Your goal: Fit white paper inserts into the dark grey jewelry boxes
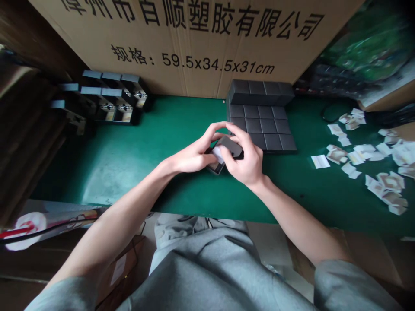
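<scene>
Above the front part of the green table, both hands meet around a small dark hinged box (232, 147) with its lid raised. My left hand (194, 156) grips the box from the left, its thumb along the near side. My right hand (248, 162) closes round the lid side, and its thumb presses near a white piece (218, 153) at the box's opening. Fingers cover much of the box, so its inside shows only in part. Just behind the right hand stand stacked closed dark boxes (264, 119), set in tight rows.
Several open dark boxes (113, 101) stand at the back left. A large printed cardboard carton (201, 47) walls off the back. White folded paper inserts (366, 155) lie scattered on the right of the green table (123, 172). Brown stacked sheets (29, 142) rise at the left edge.
</scene>
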A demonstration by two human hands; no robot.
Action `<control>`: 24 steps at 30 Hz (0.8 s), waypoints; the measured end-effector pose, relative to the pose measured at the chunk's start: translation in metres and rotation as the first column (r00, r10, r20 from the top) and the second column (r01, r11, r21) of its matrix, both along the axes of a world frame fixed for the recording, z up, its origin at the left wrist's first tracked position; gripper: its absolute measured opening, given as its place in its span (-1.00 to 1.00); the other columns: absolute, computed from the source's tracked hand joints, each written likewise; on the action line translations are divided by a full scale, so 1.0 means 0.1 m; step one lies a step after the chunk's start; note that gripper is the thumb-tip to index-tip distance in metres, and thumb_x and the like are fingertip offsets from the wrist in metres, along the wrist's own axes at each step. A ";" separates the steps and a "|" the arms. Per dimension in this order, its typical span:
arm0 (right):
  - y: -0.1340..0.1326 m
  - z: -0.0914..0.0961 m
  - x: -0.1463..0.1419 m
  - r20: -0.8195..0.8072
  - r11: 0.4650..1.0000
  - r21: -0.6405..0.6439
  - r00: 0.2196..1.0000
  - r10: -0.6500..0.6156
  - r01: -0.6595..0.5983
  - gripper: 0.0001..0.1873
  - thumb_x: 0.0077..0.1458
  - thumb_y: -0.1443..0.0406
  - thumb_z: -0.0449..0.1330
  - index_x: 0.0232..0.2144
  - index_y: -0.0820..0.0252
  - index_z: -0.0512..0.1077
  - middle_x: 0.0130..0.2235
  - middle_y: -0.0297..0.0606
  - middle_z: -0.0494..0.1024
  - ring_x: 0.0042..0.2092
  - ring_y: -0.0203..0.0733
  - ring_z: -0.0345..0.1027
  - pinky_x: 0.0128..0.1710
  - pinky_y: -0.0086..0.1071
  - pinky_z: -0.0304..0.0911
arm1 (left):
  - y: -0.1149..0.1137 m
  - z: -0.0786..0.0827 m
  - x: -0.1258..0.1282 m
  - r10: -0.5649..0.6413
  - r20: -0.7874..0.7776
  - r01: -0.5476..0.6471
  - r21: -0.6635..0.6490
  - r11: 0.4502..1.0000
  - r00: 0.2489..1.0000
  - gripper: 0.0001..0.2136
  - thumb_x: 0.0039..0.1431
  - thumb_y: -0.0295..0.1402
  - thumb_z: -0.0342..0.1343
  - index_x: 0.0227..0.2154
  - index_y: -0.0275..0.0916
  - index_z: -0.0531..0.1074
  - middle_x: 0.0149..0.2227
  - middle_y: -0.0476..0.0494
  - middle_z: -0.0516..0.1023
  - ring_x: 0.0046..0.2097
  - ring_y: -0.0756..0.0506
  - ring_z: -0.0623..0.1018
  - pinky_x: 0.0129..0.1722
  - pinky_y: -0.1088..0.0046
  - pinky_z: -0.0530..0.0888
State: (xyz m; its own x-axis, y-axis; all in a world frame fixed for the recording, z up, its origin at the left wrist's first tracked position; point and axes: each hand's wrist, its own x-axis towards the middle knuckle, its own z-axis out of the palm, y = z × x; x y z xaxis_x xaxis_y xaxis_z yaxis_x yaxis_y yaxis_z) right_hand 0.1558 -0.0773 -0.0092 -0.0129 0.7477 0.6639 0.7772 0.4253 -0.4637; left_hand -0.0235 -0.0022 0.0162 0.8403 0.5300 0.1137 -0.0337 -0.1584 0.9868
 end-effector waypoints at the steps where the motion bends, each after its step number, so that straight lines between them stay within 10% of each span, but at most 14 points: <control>1: 0.00 0.00 0.01 0.012 1.000 0.027 1.000 -0.014 0.013 -0.53 0.39 0.19 0.10 0.30 0.05 0.29 0.10 -0.13 0.63 -0.03 -0.10 0.62 0.01 -0.24 0.55 | 0.01 0.00 0.00 0.022 0.006 -0.022 0.005 1.000 1.000 -0.21 0.02 -0.55 0.12 0.36 -0.09 0.11 0.24 -0.29 0.45 -0.24 -0.01 0.56 -0.37 0.50 0.49; 6: 0.04 0.01 0.07 0.120 0.991 0.133 0.993 -0.024 0.008 -0.51 0.43 0.23 0.04 0.35 0.02 0.24 0.05 -0.16 0.65 -0.01 -0.08 0.61 0.10 -0.19 0.53 | 0.01 0.01 0.02 0.245 -0.002 -0.242 0.146 0.959 0.970 -0.43 0.04 -0.49 0.16 0.19 -0.21 0.38 0.16 -0.23 0.54 -0.29 0.01 0.57 -0.36 0.51 0.51; 11: 0.08 0.04 0.10 0.200 0.993 0.112 0.978 -0.051 0.029 -0.49 0.45 0.26 -0.04 0.38 0.04 0.22 0.12 -0.14 0.62 0.08 -0.08 0.58 0.17 -0.17 0.50 | -0.01 0.01 0.03 0.417 0.017 -0.376 0.463 0.803 0.909 -0.58 0.12 -0.44 0.16 0.07 -0.24 0.55 -0.07 -0.11 0.68 -0.33 0.00 0.55 -0.27 0.46 0.52; 18: 0.07 0.07 0.08 0.224 0.994 0.102 0.973 -0.056 0.034 -0.53 0.44 0.34 -0.03 0.31 0.08 0.34 0.10 -0.16 0.61 0.09 -0.15 0.55 0.18 -0.28 0.49 | -0.02 -0.03 0.02 0.427 0.148 -0.401 0.695 0.597 0.892 -0.64 0.23 -0.48 0.08 0.03 -0.27 0.64 0.04 -0.22 0.67 -0.06 -0.13 0.65 -0.02 0.37 0.56; 24: 0.06 0.11 0.05 0.285 0.998 -0.002 0.956 -0.064 0.068 -0.53 0.40 0.42 -0.02 0.25 0.10 0.43 0.06 -0.12 0.59 0.10 -0.14 0.56 0.17 -0.35 0.48 | -0.03 -0.07 0.04 0.498 0.103 -0.407 0.728 0.552 0.861 -0.62 0.22 -0.45 0.05 0.02 -0.21 0.66 0.07 -0.23 0.65 0.00 -0.17 0.63 0.04 0.31 0.58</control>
State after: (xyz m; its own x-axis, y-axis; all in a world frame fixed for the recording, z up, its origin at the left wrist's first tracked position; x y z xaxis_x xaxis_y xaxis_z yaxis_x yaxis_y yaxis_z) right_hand 0.1612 -0.0716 0.0022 -0.1503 0.7608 0.6314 0.9038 0.3645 -0.2241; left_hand -0.0196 -0.0047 0.0096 0.5426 0.6353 0.5496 0.3375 -0.7640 0.5499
